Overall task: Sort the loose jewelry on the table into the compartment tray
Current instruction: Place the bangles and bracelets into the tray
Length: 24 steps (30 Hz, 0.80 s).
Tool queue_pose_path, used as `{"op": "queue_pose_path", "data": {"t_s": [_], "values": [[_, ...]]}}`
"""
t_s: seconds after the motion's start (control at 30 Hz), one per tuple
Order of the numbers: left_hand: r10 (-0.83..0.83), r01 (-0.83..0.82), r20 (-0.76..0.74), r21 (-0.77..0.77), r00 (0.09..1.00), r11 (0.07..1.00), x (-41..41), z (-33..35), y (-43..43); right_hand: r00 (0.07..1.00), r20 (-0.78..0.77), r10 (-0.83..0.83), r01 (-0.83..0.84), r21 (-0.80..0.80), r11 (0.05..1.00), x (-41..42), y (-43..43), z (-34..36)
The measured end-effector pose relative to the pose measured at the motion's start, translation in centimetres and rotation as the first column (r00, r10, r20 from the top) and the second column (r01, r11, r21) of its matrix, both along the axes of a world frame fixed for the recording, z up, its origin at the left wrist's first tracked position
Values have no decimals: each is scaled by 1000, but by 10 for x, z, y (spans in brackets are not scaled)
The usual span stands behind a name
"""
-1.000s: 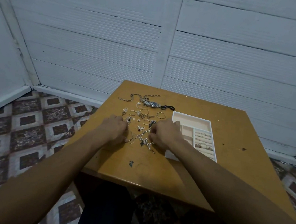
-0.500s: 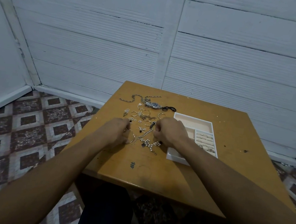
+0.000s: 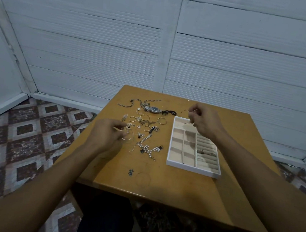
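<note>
Right hand [image 3: 204, 121] pinches a thin hoop [image 3: 185, 110], tilt unclear, over the tray [image 3: 192, 168]'s far end; left hand [image 3: 105, 134]'s grip clamps a second hoop [image 3: 129, 139] left of it.

The right hand [image 3: 204, 122] has left the middle of the yellow-brown wooden table [image 3: 160, 182]. It now hangs over the far end of the white compartment tray with beige lining [image 3: 192, 168], towards the table's far edge, pinching a thin gold wire hoop [image 3: 185, 110]. The tray's near left corner, covered before, now shows. The left hand [image 3: 107, 134] has turned, its curled fingers pinching a larger thin wire hoop [image 3: 127, 138]. The white pearl strand [image 3: 150, 149] now lies uncovered.
</note>
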<state>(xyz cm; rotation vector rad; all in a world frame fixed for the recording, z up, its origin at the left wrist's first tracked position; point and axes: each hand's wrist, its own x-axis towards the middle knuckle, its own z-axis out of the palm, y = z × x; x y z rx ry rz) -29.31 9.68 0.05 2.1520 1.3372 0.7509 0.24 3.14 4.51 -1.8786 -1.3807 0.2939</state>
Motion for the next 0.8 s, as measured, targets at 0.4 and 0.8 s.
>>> {"op": "queue_pose_path", "data": {"t_s": [0.4,0.8], "values": [[37,125,415,-357,909,926,102,26,4,987,6,-161,161,-146,976,71,-5,-15],[-36,184,402,-335,915,924,178,19,3,960,272,-64,149,-303,941,98,8,-38]]}}
